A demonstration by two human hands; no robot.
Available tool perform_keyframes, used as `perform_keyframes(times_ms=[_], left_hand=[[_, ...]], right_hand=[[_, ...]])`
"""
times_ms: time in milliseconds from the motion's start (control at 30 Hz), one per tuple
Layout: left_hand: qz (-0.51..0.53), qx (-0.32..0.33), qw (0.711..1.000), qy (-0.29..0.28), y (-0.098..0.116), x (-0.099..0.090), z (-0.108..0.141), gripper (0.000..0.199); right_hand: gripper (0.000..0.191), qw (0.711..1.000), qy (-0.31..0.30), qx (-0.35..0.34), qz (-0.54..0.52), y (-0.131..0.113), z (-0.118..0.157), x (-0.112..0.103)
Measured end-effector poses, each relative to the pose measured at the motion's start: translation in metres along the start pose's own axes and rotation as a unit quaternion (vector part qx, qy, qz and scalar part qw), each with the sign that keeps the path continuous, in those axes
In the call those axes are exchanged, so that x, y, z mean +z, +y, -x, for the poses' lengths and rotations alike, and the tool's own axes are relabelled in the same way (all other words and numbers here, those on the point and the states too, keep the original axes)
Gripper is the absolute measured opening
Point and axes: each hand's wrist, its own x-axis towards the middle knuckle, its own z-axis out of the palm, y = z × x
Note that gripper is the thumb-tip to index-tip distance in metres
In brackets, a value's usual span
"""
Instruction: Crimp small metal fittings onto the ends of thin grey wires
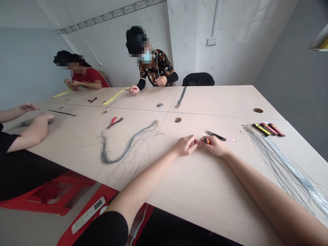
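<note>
Tiny red-and-black plastic piece (206, 140) was pinched in the right hand (213, 146), fingers curled snugly round it. Hard to read its long axis at that size, but it looked to run roughly sideways, toward the left hand (185, 145). That one was closed to a narrow pinch just beside it, almost touching, and honestly I can't tell if anything was in it. Right hand was clearly nearer the piece, and also nearer the black scissors (215, 135) lying just past it on the pale worktop (220, 102). Loose grey wire bundle (115, 152) curved away to the left, while a long fanned grey wire bundle (282, 160) stretched out right.
</note>
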Motion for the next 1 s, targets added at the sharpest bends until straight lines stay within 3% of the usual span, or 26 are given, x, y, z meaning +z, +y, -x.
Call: perform_keyframes(times_ms=[167,567,800,1000], left_hand=[[-0.02,-0.012,0.999,0.023,0.0004,-0.0006,-0.0002,0.009],[-0.021,-0.01,1.0,-0.005,-0.0033,-0.0002,-0.0027,0.011],[-0.012,-0.001,1.0,-0.018,-0.0051,-0.0025,-0.0022,0.012],[-0.018,-0.003,1.0,-0.002,-0.0037,-0.0036,-0.0016,0.011]], right_hand=[[0.02,1.0,0.003,0.004,-0.015,0.0046,-0.0008,0.0006],[0.028,1.0,0.009,0.013,-0.022,0.0029,-0.0011,0.0001],[0.021,1.0,-0.009,0.004,-0.018,0.0065,-0.0005,0.0014],[0.021,1.0,0.03,0.0,0.002,0.0023,0.003,0.0011]])
